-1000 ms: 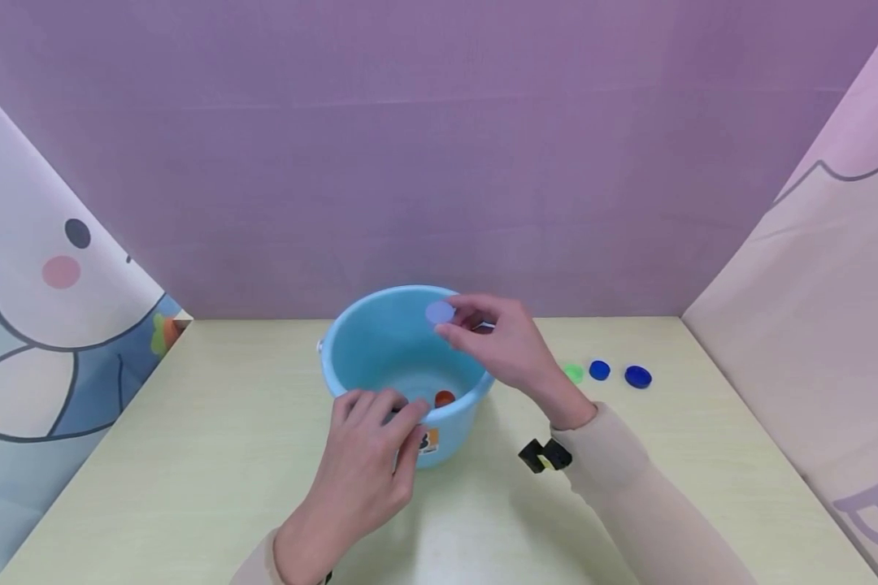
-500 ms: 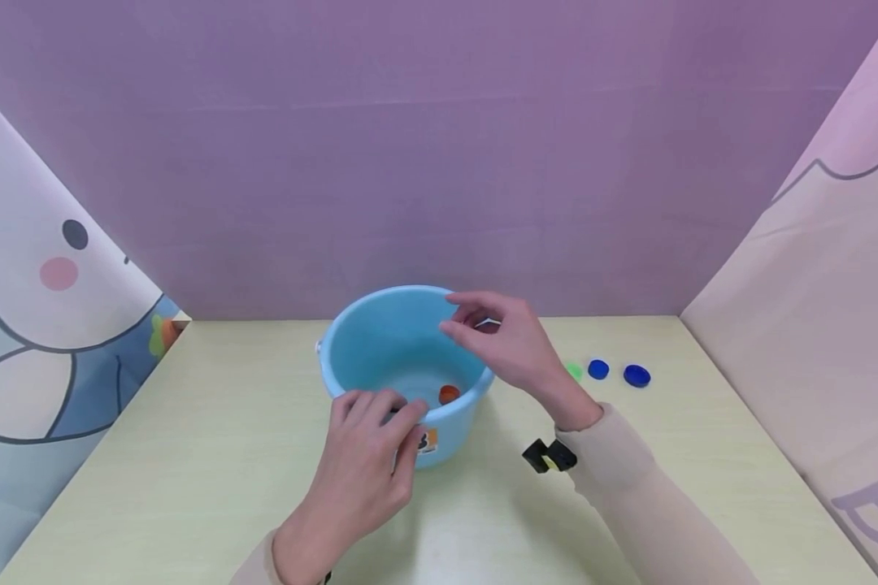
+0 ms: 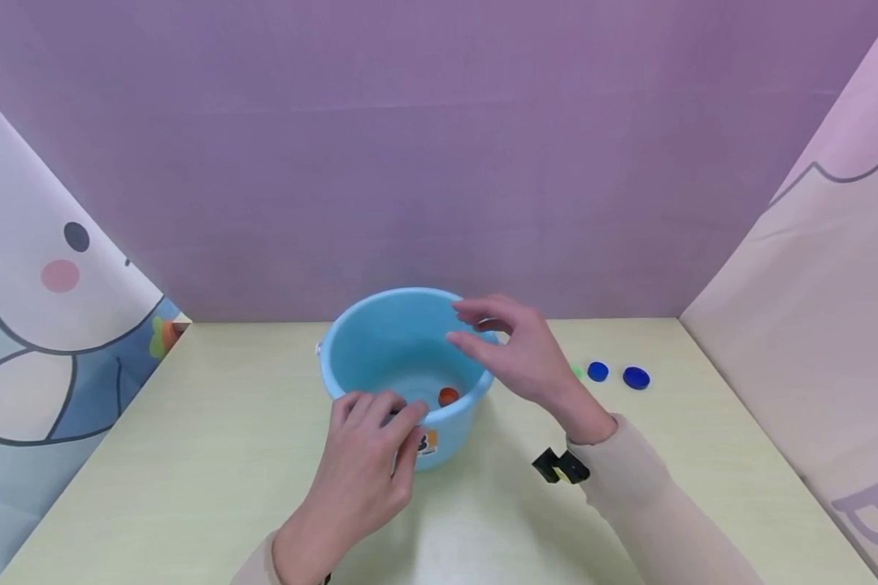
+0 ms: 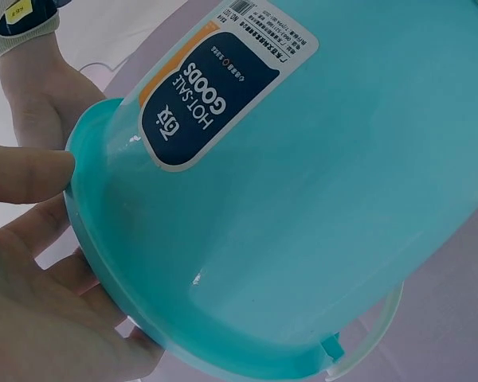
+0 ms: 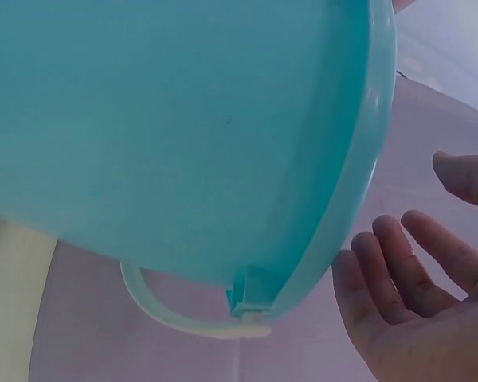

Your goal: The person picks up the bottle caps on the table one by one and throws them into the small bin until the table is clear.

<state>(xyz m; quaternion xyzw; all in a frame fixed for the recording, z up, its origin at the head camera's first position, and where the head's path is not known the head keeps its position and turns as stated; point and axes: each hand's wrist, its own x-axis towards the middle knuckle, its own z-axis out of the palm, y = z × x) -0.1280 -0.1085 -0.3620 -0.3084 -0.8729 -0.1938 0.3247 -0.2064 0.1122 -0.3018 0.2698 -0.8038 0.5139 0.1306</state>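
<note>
From here I'm seeing the blue bucket standing upright on the table, an orange-red cap lying inside. The left hand is pinching the near rim, thumb outside and fingers curling over. The right hand is hovering at the right side of the rim, thumb and fingers parted, holding nothing; whether a fingertip is touching the rim, I can't tell. The bucket is looking like light, fairly stiff plastic, smooth enough to slide, so the turned-out rim is offering the surest hold. The two blue caps and the half-hidden green cap, sitting right of the bucket, are seeming light, hard and not fragile; pinching them by their edges would be suiting them best
</note>
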